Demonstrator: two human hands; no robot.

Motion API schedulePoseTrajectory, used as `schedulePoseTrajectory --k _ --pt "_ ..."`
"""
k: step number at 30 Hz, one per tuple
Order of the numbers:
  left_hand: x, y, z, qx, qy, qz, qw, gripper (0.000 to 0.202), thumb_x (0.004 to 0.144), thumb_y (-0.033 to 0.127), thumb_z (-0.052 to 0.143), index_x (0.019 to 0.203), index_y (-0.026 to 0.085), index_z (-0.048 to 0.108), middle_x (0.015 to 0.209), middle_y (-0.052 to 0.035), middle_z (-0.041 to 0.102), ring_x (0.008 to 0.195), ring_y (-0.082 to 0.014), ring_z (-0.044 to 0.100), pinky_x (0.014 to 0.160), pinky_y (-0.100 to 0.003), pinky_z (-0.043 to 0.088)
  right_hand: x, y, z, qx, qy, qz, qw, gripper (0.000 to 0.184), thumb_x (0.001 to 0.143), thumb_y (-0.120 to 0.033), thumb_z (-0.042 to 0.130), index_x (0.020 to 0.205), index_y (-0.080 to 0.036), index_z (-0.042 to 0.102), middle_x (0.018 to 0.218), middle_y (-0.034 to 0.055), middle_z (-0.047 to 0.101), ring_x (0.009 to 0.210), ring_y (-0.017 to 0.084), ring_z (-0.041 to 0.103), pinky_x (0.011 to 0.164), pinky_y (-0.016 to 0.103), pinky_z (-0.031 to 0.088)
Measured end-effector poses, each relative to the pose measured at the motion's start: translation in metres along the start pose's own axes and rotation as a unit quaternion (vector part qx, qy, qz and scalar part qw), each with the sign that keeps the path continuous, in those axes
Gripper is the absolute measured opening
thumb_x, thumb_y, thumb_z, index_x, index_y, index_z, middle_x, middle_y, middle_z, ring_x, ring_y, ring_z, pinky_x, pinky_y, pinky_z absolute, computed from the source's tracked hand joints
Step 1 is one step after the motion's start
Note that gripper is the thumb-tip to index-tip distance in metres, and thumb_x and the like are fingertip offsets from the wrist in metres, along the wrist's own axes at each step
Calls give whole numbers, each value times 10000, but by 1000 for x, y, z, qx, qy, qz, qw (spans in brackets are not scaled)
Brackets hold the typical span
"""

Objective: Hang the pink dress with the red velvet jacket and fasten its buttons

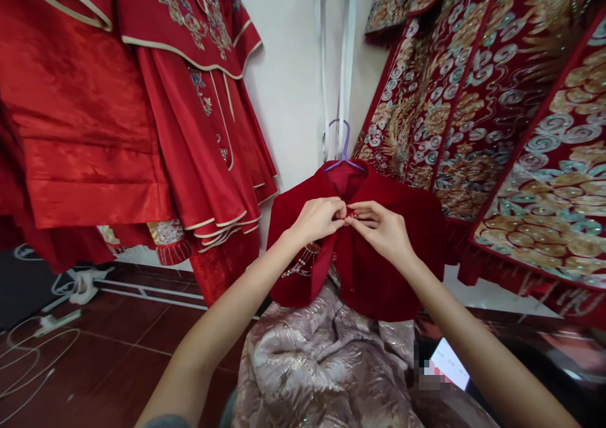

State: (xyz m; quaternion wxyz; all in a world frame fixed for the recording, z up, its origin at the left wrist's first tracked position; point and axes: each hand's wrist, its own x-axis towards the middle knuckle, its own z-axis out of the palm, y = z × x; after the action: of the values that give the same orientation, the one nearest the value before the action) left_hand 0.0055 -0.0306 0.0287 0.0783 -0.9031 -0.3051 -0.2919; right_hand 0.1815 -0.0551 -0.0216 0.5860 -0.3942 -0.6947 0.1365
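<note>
A short dark red velvet jacket [388, 270] hangs on a purple wire hanger [344, 156] in front of me. Both hands meet at the top of its front opening, just below the collar. My left hand [324, 218] pinches one front edge, its fingers curled close together. Opposite it, my right hand [383, 229] holds a small red knotted button [351, 214] between thumb and fingers. The lower front edges hang apart. Beaded decoration [303, 264] shows on the left front panel, partly behind my left wrist.
Red garments [189, 100] hang at the left, and heavily embroidered red ones [473, 100] at the right. Shiny quilted fabric [322, 358] lies below the jacket. A lit phone screen [449, 365] is at lower right. White cables [38, 352] and pale shoes [84, 288] lie at left.
</note>
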Motion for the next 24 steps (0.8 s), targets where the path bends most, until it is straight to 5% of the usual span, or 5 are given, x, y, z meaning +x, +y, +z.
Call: schedulePoseTrajectory --k 9,14,16,19,24 --pt "2 4 -1 -41 -5 -17 999 62 749 156 580 701 189 601 727 20 602 650 -118 535 575 -234 334 6 -2 5 -17 -13 -10 1000 320 723 -239 632 1041 -209 611 897 23 647 816 146 638 747 279 574" --pt "-6 33 20 -138 101 -117 978 89 747 113 551 787 191 546 826 -17 590 759 -142 555 677 -254 434 10 -4 18 41 67 17 997 351 720 -288 622 1052 -214 534 904 23 585 756 134 589 706 272 536" --pt "-15 49 38 -236 168 -209 934 90 785 141 544 859 190 529 889 -35 593 759 -128 567 728 -267 478 -3 -4 25 113 100 50 987 432 746 -334 610 1146 -230 480 963 34 568 791 136 591 752 285 532" --pt "-29 65 66 -398 276 -298 823 275 791 166 584 1047 183 486 1060 -89 566 907 -133 587 803 -274 512 -37 4 33 168 120 100 973 489 799 -371 562 1246 -254 402 1079 62 556 901 149 598 853 319 513" --pt "-41 54 88 -516 313 -359 712 282 817 162 539 1088 164 459 1136 -121 521 953 -143 587 793 -301 546 -83 32 46 68 81 139 985 584 718 -324 632 1242 -207 400 1112 105 540 977 198 577 847 361 516"
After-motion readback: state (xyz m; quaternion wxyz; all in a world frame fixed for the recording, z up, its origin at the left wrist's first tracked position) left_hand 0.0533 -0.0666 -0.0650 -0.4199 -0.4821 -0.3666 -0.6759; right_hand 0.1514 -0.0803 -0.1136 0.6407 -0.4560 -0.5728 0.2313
